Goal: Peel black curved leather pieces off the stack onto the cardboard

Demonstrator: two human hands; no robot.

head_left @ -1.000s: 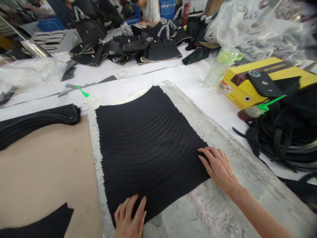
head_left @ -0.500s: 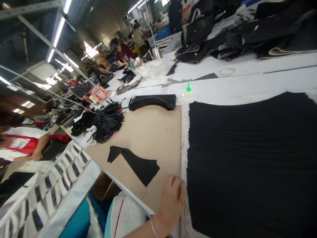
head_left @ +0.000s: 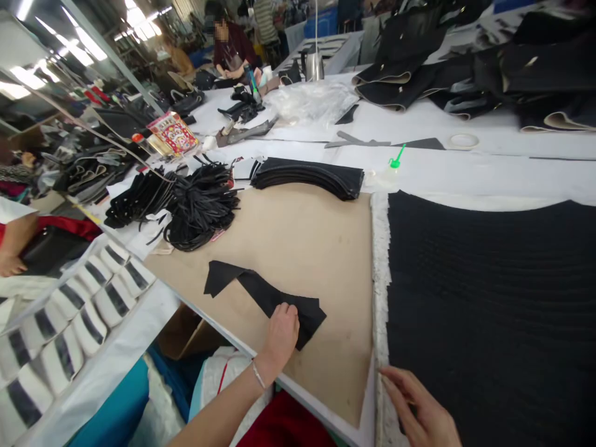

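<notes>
We see the left hand point(head_left: 282, 332) resting on a curved black cut piece point(head_left: 265, 292), which lies on the tan board point(head_left: 321, 248) near its front edge. The fingers are curled and close together, and their tips are hidden behind the knuckles, so we cannot tell whether they pinch the piece or only press on it. The hand covers part of the piece's lower edge; one end, at the left, is folded over.

We see the right hand point(head_left: 421, 410) only in part, since the bottom edge cuts it off. Its fingers are loosely bent, with a narrow gap between them, beside the pale, rough-edged slab point(head_left: 380, 267) under a large black sheet point(head_left: 488, 298). The thumb is hard to make out, and we cannot tell whether the hand grips anything. The sheet runs out of view at the right.

Behind the board's far edge we find a stack of curved black pieces point(head_left: 310, 177) and a tangled bundle of black straps point(head_left: 202, 208). A squeeze bottle point(head_left: 384, 179) shows its green nozzle clearly, but its pale body blurs into the white tabletop point(head_left: 503, 167). At far left, a co-worker's forearm point(head_left: 21, 233) is cut off.
</notes>
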